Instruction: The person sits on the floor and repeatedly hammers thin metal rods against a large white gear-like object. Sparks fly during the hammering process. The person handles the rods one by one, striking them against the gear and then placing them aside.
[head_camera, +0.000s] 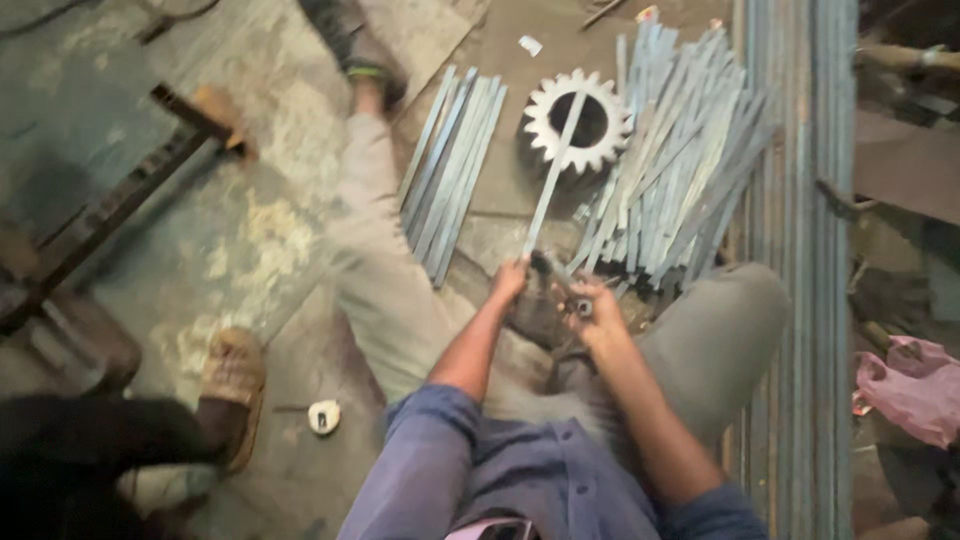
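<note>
Blue shirt sleeves (430, 440) fill the bottom of the view, and from them two bare forearms reach forward over the grey trousers (400, 300) of the seated person. Left hand (510, 280) is closed around the near end of a long thin flat strip of grey metal (553, 180), which runs away from the body and lies across a big toothed gear wheel of pale metal (578, 122) on the floor. Right hand (592, 308) is curled around a small dark round part (583, 307), just beside the left hand; the picture is blurred there, so I cannot tell what this part is or if it touches the strip.

On the left of the gear wheel lies a neat bundle of similar grey metal strips (450, 170), side by side. On the right of it is a larger, loose heap of the same strips (680, 170), fanned out and crossing each other. Further right, long blue-grey metal bars (800, 250) run along the floor from top to bottom of the view.

At the lower left a brown sandal (232, 385) stands on the stained concrete floor (250, 230), near a small white round object (324, 416). At the right edge there is a pink crumpled cloth (910, 385).
</note>
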